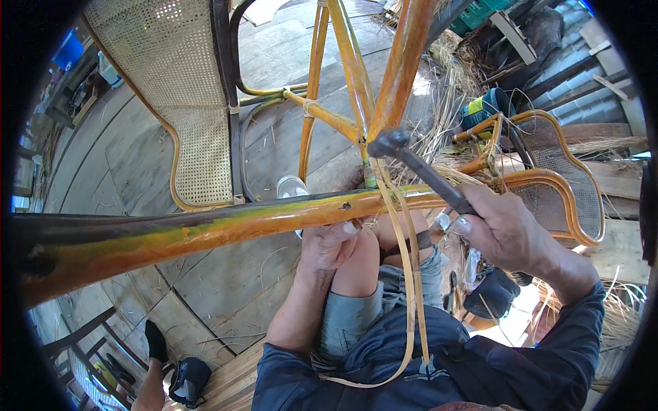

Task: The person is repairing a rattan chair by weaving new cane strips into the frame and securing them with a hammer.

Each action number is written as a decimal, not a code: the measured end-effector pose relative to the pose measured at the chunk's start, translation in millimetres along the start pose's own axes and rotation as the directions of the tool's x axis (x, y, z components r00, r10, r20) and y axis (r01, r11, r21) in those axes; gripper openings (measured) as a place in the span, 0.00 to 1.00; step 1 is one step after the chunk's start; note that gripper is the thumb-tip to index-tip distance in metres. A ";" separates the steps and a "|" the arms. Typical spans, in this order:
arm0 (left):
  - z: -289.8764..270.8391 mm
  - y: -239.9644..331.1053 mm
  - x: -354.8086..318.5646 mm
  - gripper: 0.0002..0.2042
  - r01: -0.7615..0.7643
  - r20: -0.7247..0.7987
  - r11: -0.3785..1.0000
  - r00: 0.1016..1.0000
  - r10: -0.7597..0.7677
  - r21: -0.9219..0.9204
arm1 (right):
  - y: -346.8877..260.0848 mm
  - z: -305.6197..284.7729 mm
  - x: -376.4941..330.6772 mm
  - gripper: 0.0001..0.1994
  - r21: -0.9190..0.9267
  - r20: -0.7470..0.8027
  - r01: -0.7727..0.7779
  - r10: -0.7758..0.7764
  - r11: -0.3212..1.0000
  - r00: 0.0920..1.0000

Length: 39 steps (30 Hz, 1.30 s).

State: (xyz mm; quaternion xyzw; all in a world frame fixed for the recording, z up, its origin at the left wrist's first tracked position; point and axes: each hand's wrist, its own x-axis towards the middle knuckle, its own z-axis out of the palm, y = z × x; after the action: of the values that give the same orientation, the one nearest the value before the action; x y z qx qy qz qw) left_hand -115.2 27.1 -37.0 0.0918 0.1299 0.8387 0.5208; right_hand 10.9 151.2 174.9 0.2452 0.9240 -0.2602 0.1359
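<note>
A thick, glossy yellow-brown rattan pole with a dark left end crosses in front of me. My left hand is closed against the pole's near underside, thumb showing and most fingers hidden. In my right hand is a dark hammer, its head pointing up and left, in front of the joint where slimmer rattan poles meet the thick one. Pale binding strips hang from that joint over the pole and loop down across my lap. Whether the hammer touches the joint I cannot tell.
A cane-mesh panel with a rattan edge stands at the far left. On the right lie mesh-backed rattan frames, a dark bucket and loose fibre strands. Another person's leg shows at the lower left, near a dark bag.
</note>
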 end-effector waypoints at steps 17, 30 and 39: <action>-2.3 -3.3 -0.3 0.19 -0.112 -0.002 0.989 0.994 0.112 -0.097 | -7.7 -8.7 9.4 0.08 -0.019 0.095 -0.057 0.058 0.998 0.994; -50.7 -1.2 -2.9 0.28 0.119 0.186 0.991 0.977 -0.106 -0.059 | 50.1 26.7 -51.6 0.15 0.345 -0.501 0.061 0.129 0.937 0.856; 4.0 11.3 -3.9 0.31 0.209 0.155 0.976 0.964 -0.215 0.059 | 226.2 286.1 -183.8 0.14 0.407 -0.334 -0.657 0.772 0.635 0.541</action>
State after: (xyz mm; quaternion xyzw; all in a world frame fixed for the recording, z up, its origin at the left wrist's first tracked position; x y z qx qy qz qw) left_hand -121.9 19.3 -29.8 0.1557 0.1143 0.7651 0.6142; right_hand 319.7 92.7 -86.0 0.6729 0.7061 -0.2181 -0.0319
